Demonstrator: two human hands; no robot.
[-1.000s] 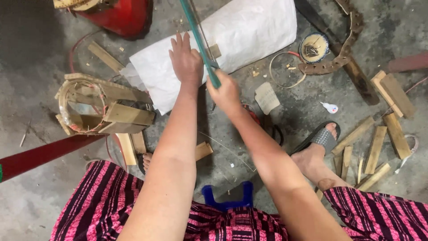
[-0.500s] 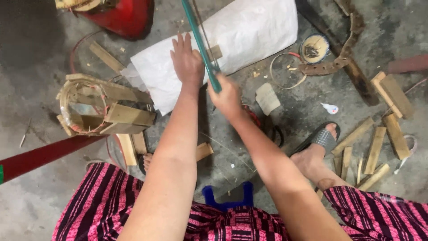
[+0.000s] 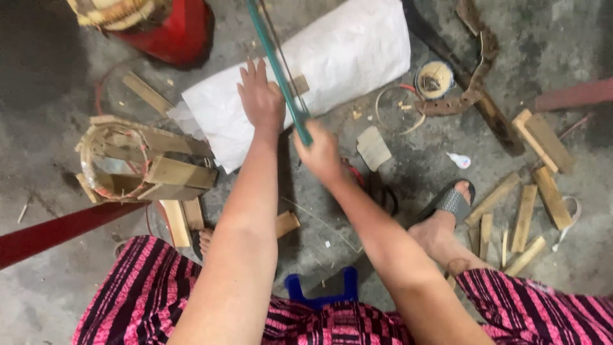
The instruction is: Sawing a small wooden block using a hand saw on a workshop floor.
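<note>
The right hand [image 3: 321, 152] is closed around the near end of a long green strip [image 3: 276, 64], fingers wrapped tight on it, though motion blur hides exactly how they lie. The strip runs away up the floor, over a white sack [image 3: 345, 57] and out of sight at the top. The left hand [image 3: 260, 97] lies flat on the sack just beside the strip, fingers spread, apparently not pinching anything.

The strip looks thin, light and springy, likely stiff along its length but ready to bend or whip; its edges may be sharp, so a hold low on the end, with the other hand steadying it further up, seems sensible.

As for containers: a half-built woven frame of bamboo slats [image 3: 137, 163] sits left, open and seemingly empty. A small round tin [image 3: 434, 80] rests right of the sack, something dark inside that I cannot make out. A red drum [image 3: 167, 29] carries a woven basket [image 3: 118, 9] on top.
</note>
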